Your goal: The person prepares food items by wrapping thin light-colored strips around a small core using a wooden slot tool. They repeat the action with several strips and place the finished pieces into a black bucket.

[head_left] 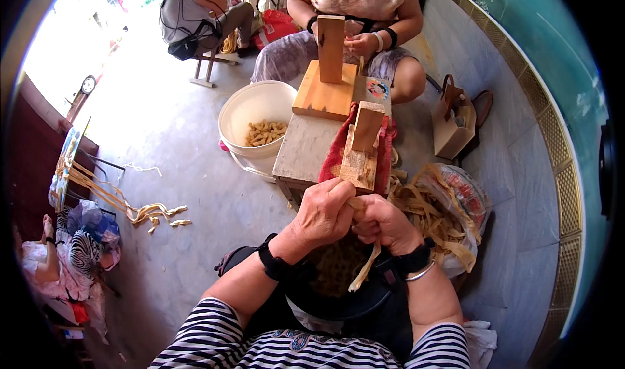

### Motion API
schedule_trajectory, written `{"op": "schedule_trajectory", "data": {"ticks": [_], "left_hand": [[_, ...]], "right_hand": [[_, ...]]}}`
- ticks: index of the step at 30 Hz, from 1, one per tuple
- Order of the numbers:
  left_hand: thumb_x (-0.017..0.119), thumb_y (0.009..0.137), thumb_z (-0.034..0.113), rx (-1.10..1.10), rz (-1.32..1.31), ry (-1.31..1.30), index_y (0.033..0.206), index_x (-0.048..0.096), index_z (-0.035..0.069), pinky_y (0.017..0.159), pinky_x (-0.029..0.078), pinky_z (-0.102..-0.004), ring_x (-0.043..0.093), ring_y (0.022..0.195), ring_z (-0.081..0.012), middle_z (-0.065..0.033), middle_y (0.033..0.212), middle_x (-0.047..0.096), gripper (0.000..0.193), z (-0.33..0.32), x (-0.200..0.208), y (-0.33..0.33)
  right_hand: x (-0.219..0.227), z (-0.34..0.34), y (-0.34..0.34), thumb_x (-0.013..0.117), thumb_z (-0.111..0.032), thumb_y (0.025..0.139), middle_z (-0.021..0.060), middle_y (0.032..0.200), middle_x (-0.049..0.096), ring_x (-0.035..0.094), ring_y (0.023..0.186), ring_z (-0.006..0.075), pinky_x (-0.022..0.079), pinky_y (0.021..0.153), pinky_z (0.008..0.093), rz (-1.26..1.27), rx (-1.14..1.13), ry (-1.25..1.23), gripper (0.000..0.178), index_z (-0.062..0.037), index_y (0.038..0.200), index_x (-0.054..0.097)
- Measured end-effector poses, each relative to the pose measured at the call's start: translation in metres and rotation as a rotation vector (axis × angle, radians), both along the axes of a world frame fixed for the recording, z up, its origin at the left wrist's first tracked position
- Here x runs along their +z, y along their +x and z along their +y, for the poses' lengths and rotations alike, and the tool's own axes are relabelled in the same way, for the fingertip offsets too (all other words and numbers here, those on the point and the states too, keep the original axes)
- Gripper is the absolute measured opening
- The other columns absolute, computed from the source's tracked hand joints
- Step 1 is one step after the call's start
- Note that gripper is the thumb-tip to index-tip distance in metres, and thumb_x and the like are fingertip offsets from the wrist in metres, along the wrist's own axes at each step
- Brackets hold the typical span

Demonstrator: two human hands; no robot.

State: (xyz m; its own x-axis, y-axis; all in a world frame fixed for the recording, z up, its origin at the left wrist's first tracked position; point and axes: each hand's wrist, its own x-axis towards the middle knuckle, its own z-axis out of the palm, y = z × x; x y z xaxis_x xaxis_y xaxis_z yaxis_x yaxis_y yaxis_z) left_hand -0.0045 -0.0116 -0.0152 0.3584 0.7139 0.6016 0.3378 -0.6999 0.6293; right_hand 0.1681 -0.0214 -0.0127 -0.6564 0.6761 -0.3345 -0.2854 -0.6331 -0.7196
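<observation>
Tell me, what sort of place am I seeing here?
Likely an informal craft workspace on a paved floor: a low table with wooden jigs, a white bucket of woven pieces, and pale strips bagged alongside.

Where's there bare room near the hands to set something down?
Free: the grey bench top between the white bucket and the red cloth, and the bare floor left of the bucket. Crowded: both hands, left hand and right hand, bunch around a pale strip; a bag of strips fills the right.
</observation>
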Motion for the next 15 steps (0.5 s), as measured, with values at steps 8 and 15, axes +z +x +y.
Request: {"op": "schedule_trajectory", "data": {"ticks": [8,15], "left_hand": [[0.054,0.07,-0.003,0.181,-0.192,-0.424,0.075,0.053,0.0,0.054,0.043,-0.0268,0.051,0.06,-0.0124,-0.0061,0.062,0.053,0.005,0.003,-0.007,0.007],[0.063,0.071,-0.001,0.226,-0.1,-0.183,0.073,0.053,0.001,0.053,0.043,-0.0274,0.051,0.054,-0.0152,-0.0083,0.06,0.051,0.01,0.002,-0.001,0.008]], "right_hand": [[0.001,-0.006,-0.009,0.056,-0.006,0.088,-0.0017,0.07,0.055,0.043,0.053,0.0018,0.033,0.044,0.0163,-0.37,-0.354,0.555,0.009,-0.0003,0.094,0.059],[-0.009,-0.006,0.005,0.051,-0.012,0.093,-0.0053,0.056,0.038,0.03,0.045,0.0038,0.028,0.04,0.0177,0.28,-0.29,0.026,0.013,-0.0057,0.099,0.061]]}}
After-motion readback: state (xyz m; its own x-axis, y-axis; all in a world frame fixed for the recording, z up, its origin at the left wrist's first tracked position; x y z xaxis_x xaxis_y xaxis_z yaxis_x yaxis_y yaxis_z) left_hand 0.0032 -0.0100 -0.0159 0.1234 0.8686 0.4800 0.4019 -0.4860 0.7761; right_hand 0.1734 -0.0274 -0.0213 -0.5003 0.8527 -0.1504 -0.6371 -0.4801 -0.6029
